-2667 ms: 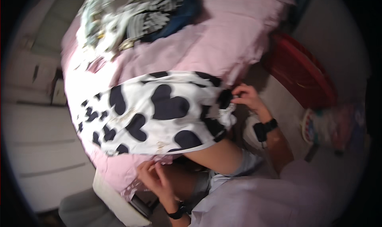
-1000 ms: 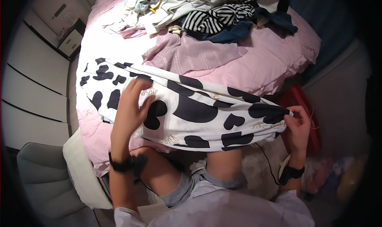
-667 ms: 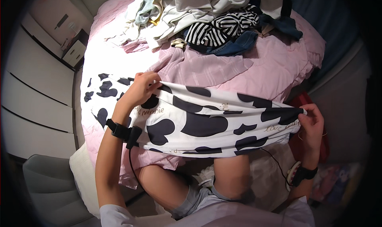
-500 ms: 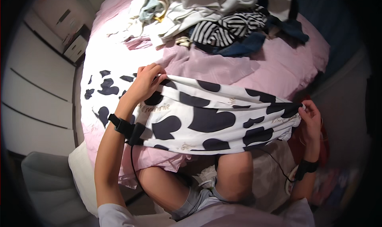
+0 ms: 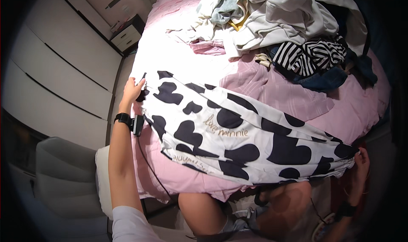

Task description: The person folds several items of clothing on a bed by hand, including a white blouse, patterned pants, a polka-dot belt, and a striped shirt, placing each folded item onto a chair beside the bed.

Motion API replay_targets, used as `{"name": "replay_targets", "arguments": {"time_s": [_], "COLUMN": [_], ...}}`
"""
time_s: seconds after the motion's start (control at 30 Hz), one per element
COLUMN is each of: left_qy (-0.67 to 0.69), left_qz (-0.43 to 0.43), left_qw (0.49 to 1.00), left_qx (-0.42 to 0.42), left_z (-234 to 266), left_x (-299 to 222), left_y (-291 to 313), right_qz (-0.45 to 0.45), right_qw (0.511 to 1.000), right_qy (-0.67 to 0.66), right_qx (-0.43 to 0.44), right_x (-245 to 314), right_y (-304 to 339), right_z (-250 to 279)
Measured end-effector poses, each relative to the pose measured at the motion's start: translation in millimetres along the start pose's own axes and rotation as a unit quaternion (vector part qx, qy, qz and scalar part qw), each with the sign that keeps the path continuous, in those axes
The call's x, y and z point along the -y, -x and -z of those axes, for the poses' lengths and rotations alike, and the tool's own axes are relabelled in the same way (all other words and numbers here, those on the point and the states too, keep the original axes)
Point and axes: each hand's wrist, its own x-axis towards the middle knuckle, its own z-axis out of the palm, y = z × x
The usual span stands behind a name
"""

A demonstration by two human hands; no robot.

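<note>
A white cloth with black cow-like patches and tan lettering [image 5: 250, 131] stretches between my hands across the near part of the bed. Whether it is a garment or a cover I cannot tell. My left hand [image 5: 132, 91] is closed on its far left end, with the thumb on top. At the other end, my right hand [image 5: 361, 163] pinches the gathered right corner, low beside the bed's edge. Long folds run through the cloth between the two grips, and its lower edge hangs close above my knees.
The bed has a pink cover [image 5: 170, 174]. At its far right lies a heap of clothes [image 5: 289, 21], with a striped black-and-white piece [image 5: 310, 55] in front. To the left stand a grey chair [image 5: 63, 178], a white cabinet [image 5: 63, 51] and a small drawer unit [image 5: 127, 36].
My hands have moved farther apart, the left outward to the left and the right lower and to the right. The cloth is now spread longer. The view has turned left.
</note>
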Motion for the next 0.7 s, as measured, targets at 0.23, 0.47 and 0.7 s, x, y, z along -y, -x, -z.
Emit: {"name": "replay_targets", "arguments": {"time_s": [0.23,0.47,0.7], "left_qy": [0.145,0.054,0.107], "left_qz": [0.049,-0.135,-0.143], "left_qw": [0.974,0.988,0.982], "left_qx": [0.169,0.054,-0.062], "left_z": [-14.7,-17.5,48.0], "left_x": [-31.5,1.9,33.2], "left_y": [-31.6,-36.5,9.3], "right_qz": [-0.021,0.011,0.09], "right_qw": [0.999,0.995,0.988], "right_qy": [0.032,0.094,0.115], "right_qx": [0.026,-0.019,-0.045], "right_x": [5.0,5.6,54.1], "right_y": [-0.2,1.1,-4.8], "right_z": [0.1,7.5,18.7]}}
